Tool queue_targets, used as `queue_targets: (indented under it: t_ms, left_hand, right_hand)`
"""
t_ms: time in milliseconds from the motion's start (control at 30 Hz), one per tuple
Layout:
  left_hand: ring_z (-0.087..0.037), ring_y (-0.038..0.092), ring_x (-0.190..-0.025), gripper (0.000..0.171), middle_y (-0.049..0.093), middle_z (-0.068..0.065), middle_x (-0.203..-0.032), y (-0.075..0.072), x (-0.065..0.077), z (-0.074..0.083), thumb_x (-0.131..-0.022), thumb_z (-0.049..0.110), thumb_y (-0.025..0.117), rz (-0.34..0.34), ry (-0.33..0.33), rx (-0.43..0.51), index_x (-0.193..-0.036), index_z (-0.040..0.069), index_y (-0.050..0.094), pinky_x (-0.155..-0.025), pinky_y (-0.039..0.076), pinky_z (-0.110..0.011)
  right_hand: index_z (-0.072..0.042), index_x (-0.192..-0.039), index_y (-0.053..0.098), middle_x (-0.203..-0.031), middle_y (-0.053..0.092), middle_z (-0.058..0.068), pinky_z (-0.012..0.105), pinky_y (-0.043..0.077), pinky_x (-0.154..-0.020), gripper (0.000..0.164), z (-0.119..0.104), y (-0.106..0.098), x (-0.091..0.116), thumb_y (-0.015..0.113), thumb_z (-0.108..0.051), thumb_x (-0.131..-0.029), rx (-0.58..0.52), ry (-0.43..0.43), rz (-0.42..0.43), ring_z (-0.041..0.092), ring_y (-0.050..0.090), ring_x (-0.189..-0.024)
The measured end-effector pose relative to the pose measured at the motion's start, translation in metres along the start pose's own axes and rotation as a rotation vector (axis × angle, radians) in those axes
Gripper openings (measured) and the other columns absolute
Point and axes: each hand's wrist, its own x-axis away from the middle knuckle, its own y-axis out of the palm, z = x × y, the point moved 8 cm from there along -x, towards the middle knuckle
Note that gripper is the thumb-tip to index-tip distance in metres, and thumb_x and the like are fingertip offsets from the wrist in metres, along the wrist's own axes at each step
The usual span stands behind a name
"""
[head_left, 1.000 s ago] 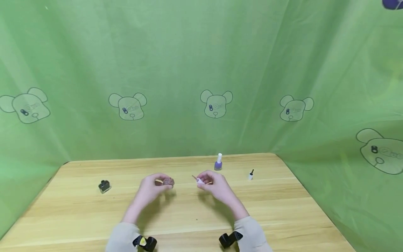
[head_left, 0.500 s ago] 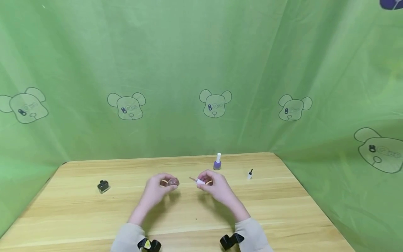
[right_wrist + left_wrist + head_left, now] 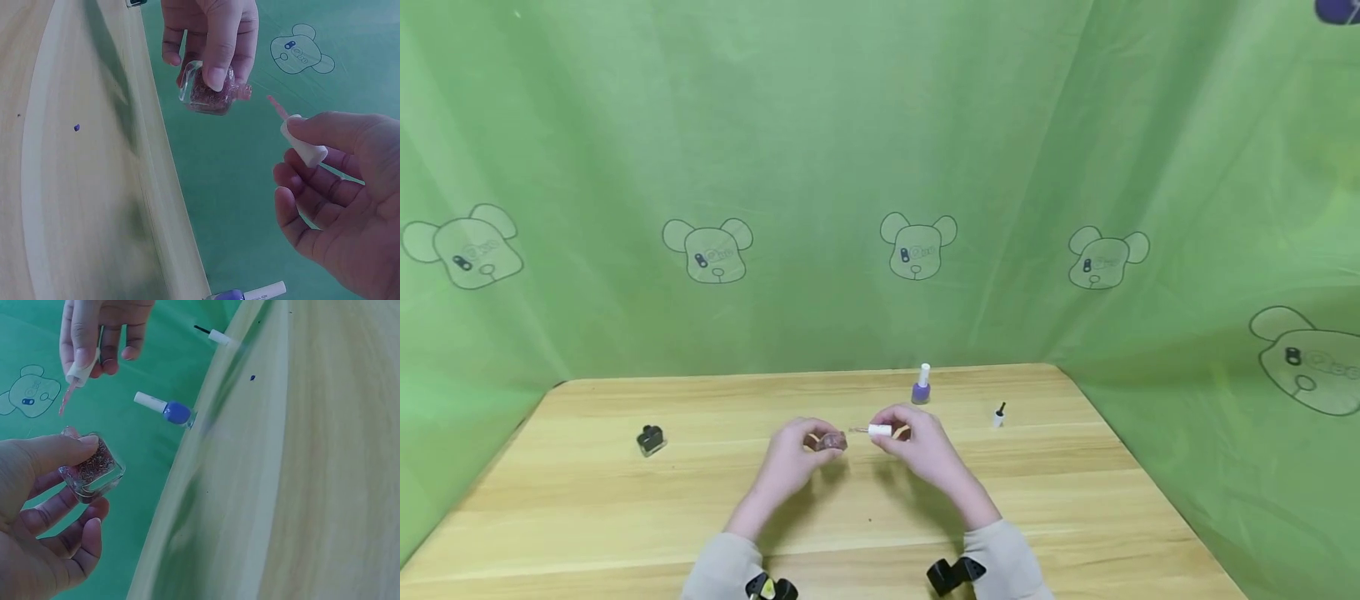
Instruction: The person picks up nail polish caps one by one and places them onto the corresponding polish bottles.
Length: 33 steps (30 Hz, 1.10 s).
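Between thumb and fingers my left hand (image 3: 795, 457) holds a glass nail polish bottle (image 3: 94, 467) with reddish glitter polish in it. The bottle lies tilted in the grip, its uncapped neck (image 3: 244, 92) facing the right hand. My right hand (image 3: 919, 437) pinches a white nail polish cap (image 3: 304, 141) whose brush (image 3: 279, 107) is coated pink. The brush tip points at the bottle's mouth with a small gap between them. Both hands are raised above the wooden table.
A purple nail polish bottle (image 3: 921, 392) with a white cap stands near the table's back edge. To its right is a white cap with a black brush (image 3: 998, 416) pointing up. A black bottle (image 3: 651, 440) sits at the left. A green curtain (image 3: 820, 167) hangs behind.
My left hand has moved right with the bottle, closing most of the gap to the brush. The right hand has stayed nearly in place, turning the cap until the brush points level to the left.
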Motion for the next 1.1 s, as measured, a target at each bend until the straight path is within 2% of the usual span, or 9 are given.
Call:
queue_targets:
  t_ms: [833,1100]
  left_hand:
    - [-0.012,0.059,-0.085,0.018,0.068,0.002,-0.093,0.009,0.003,0.004,-0.079,0.013,0.079,-0.025,0.020,-0.055,-0.095,0.017,0.073,-0.075,0.052,-0.025]
    - [-0.013,0.060,-0.087,0.017,0.070,0.001,-0.095,0.011,0.004,0.008,-0.079,0.013,0.079,-0.021,0.060,-0.073,-0.095,0.016,0.073,-0.076,0.053,-0.027]
  right_hand:
    - [-0.010,-0.097,0.071,-0.091,0.066,0.002,0.017,0.052,-0.070,0.015,-0.008,0.001,0.001,0.074,-0.008,-0.082,0.045,-0.044,-0.006,0.012,0.058,-0.083]
    - [-0.010,-0.098,0.071,-0.092,0.066,0.002,0.017,0.051,-0.070,0.016,-0.009,0.003,0.001,0.074,-0.008,-0.082,0.048,-0.033,-0.024,0.012,0.057,-0.084]
